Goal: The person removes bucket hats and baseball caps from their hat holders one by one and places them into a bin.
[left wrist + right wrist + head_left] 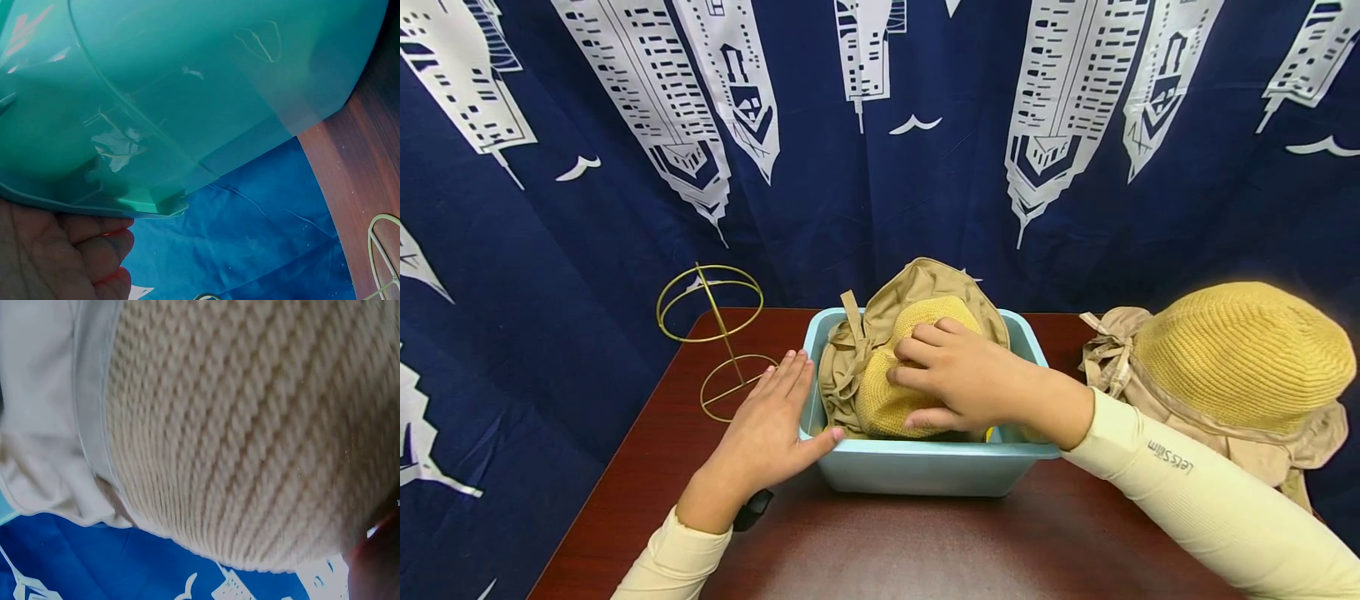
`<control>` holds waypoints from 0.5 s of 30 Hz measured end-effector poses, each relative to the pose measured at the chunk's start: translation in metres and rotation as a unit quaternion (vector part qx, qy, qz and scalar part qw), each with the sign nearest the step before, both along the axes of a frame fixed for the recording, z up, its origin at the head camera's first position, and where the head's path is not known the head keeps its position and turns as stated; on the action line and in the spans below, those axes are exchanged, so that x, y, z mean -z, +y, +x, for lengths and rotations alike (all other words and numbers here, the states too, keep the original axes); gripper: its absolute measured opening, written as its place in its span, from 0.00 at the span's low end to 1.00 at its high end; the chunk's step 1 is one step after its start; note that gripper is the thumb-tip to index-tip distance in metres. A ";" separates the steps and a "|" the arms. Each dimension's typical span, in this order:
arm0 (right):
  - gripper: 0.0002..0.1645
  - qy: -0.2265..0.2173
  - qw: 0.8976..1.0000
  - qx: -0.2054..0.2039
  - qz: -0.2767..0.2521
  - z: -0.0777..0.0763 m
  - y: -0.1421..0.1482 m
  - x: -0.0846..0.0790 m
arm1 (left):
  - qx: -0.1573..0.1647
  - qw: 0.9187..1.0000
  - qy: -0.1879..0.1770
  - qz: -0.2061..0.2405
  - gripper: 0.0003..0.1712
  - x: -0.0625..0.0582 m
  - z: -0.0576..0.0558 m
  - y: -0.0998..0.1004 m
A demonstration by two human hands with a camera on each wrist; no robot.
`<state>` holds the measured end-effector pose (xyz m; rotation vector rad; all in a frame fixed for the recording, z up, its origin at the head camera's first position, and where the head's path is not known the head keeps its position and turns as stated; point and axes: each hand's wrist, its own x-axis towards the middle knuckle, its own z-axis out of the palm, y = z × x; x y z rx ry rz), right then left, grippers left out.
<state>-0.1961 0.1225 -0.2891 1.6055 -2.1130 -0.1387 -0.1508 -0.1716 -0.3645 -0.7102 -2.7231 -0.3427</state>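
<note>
A yellow knitted sun hat (878, 396) with a beige fabric brim and a tied bow sits in a light blue plastic basin (917, 468). My right hand (962, 375) grips the hat's crown from above, fingers bent over it and thumb on the near side. Close up in the right wrist view, the knit crown (231, 437) fills most of the picture. Against the basin's left rim lies my left hand (767, 425), its fingers straight and its thumb at the front corner. The left wrist view shows that palm (37, 256) below the basin's edge (94, 209).
A second yellow sun hat (1240, 358) with a beige brim and bow stands right of the basin, its support hidden. To the left is a gold wire hat stand (721, 321) on the dark red-brown table (647, 483). A navy printed curtain (880, 200) hangs behind.
</note>
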 end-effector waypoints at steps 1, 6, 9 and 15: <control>0.27 0.001 1.000 -0.008 -0.004 0.000 0.001 -0.003 | 0.000 1.000 0.000 0.002 0.56 0.000 0.000 0.000; 0.26 0.010 0.999 -0.033 -0.037 -0.005 0.009 -0.022 | 0.002 1.000 0.000 0.004 0.56 0.001 0.000 -0.001; 0.29 0.003 0.998 -0.027 -0.056 -0.011 0.015 -0.031 | 0.003 1.000 0.002 0.004 0.56 0.001 0.000 -0.001; 0.39 -0.058 0.996 0.013 -0.070 -0.033 0.029 -0.040 | 0.003 1.000 0.003 -0.002 0.56 0.000 0.000 -0.001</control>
